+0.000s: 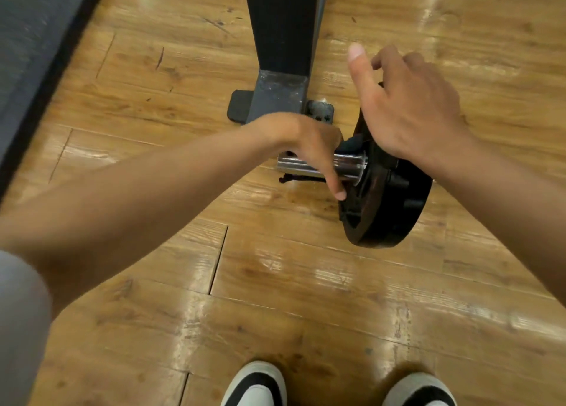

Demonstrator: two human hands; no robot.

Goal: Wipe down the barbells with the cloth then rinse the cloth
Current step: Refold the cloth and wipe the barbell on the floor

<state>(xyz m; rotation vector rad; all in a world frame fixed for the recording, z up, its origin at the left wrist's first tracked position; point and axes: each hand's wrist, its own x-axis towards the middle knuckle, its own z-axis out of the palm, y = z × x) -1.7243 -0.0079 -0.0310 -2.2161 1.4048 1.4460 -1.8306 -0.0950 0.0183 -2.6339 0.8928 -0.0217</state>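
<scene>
A barbell lies on the wooden floor, with its chrome sleeve point(349, 163) pointing left and a black weight plate point(395, 209) standing on edge. My left hand point(309, 148) is curled over the sleeve, holding a dark cloth point(352, 144) against it. The cloth peeks out next to the plate, and a frayed black thread point(294, 178) shows below the sleeve. My left index finger points down beside the plate. My right hand point(410, 105) is over the plate's top rim with fingers relaxed and thumb stretched out. Whether it touches the plate is hidden.
A black rack upright point(281, 32) with a grey steel foot point(275, 99) stands on the floor just behind the sleeve. A dark mat edge point(33, 47) runs along the far left. My two shoes point(254, 384) are at the bottom of the view.
</scene>
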